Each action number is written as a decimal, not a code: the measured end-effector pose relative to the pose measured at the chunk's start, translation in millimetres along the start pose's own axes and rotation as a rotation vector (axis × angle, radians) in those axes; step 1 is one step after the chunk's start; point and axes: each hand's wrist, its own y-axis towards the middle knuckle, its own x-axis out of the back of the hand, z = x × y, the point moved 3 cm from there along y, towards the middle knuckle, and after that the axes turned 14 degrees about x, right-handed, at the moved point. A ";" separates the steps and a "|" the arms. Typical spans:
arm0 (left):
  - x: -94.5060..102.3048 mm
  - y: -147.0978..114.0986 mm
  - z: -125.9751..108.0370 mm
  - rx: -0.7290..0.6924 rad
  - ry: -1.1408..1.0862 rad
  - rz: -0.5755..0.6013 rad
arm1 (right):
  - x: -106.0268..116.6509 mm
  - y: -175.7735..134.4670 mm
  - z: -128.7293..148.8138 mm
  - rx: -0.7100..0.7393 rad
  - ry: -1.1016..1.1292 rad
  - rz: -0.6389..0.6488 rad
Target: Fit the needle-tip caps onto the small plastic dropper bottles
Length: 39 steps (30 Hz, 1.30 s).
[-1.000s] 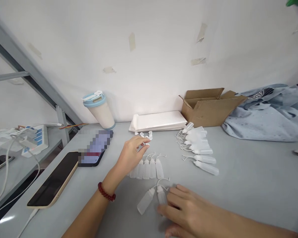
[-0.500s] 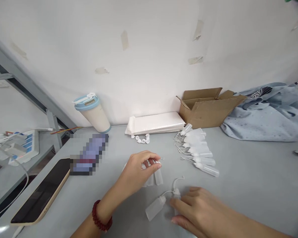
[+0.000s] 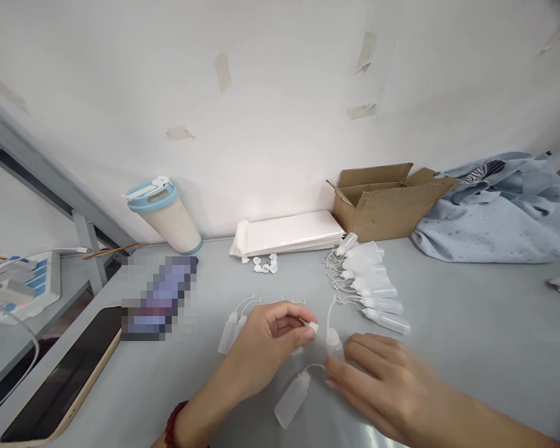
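My left hand (image 3: 270,348) pinches a small white cap (image 3: 313,326) between thumb and fingertips. Just right of it, my right hand (image 3: 387,386) grips a small translucent squeeze bottle (image 3: 335,348), its white top and thin tethered strap pointing upward. In front lies another squeeze bottle (image 3: 291,403), touched by neither hand. Several more bottles, including a left bottle (image 3: 228,335), lie behind and beside my left hand, which partly hides them. Farther right is a fanned row of bottles (image 3: 378,290) with their straps towards the left.
Loose white caps (image 3: 265,264) lie before a stack of white padded envelopes (image 3: 289,231). An open cardboard box (image 3: 387,211) and blue-grey cloth (image 3: 504,218) stand by the wall. On the left are a tumbler (image 3: 165,214), a phone (image 3: 65,373) and a blurred-out device (image 3: 163,298).
My left hand has moved right, away from the lying bottles, and a white cap now shows in its pinch. My right hand has raised its bottle slightly towards it.
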 end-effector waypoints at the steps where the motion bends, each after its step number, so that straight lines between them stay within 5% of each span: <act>1: -0.8 -0.2 0.3 0.004 -0.014 0.014 | -0.3 -0.2 0.1 0.010 0.000 -0.002; 18: -2.0 -3.2 -5.4 -0.144 -0.083 0.134 | 2.2 -0.8 -6.9 -0.140 0.439 0.016; 25: -0.7 -1.9 -5.1 -0.124 -0.168 0.194 | 4.5 -6.7 -16.2 -0.625 1.059 -0.075; 30: -0.5 -3.0 -4.8 -0.067 -0.176 0.159 | 1.2 -4.4 -19.9 -0.789 1.396 -0.195; 39: -2.4 -1.2 -2.7 -0.017 -0.174 0.132 | -1.8 -6.5 -20.4 -0.774 1.306 -0.166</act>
